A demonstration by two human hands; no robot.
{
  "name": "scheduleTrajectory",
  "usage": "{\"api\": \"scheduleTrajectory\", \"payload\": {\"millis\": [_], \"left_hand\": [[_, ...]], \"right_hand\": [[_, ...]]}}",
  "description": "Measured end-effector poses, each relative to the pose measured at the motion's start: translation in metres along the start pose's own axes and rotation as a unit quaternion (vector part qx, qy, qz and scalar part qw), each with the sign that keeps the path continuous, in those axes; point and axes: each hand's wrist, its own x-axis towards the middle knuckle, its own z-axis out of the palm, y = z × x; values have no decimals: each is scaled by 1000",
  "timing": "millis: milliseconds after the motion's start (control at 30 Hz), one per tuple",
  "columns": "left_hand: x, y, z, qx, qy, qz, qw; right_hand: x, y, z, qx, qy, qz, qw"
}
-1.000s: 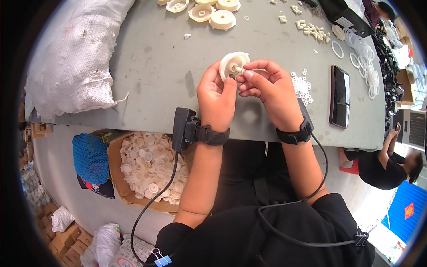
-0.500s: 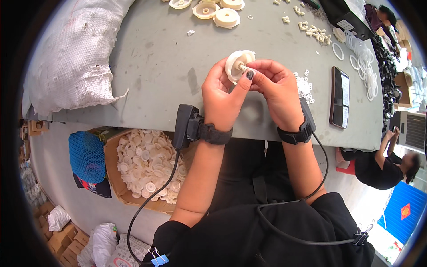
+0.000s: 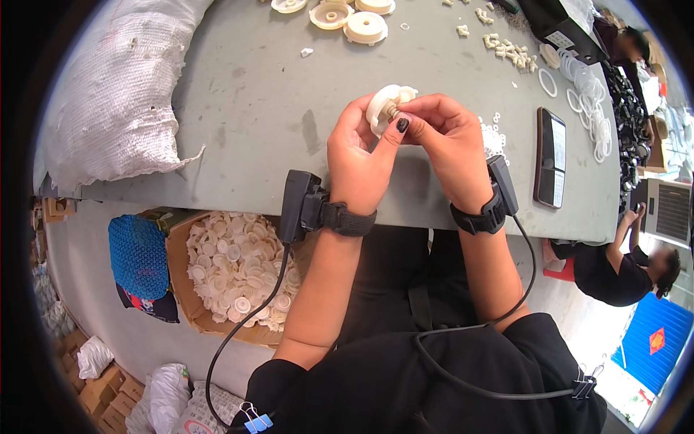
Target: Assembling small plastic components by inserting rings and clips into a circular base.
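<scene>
Above the table's near edge, my left hand is closed around a round white plastic cap held tilted on its side. A thin ridged stem sticks out of the cap's middle toward the right. At the end of that stem my right hand pinches with thumb and forefinger; whether a smaller piece sits between those fingertips is hidden. The left thumb, with a dark nail, rests beside the stem. Small white rings lie on the table just past my right wrist.
Cream plastic discs lie at the far side, small fittings and large clear rings farther right. A phone is right of my hands, a white woven sack left. Below stands a carton of white caps. Cables run from both wrists.
The cap has turned slightly in my left hand, its open face now seen more edge-on. My right fingertips stay at the stem. The view has shifted a little.
</scene>
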Motion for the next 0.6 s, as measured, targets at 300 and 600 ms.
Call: {"api": "scheduleTrajectory", "payload": {"millis": [300, 600], "left_hand": [[-2, -1, 0, 2, 1, 1, 1000], [0, -2, 1, 33, 6, -8, 999]], "right_hand": [[-1, 2, 3, -20, 22, -6, 1000], [1, 1, -4, -63, 59, 28, 996]]}}
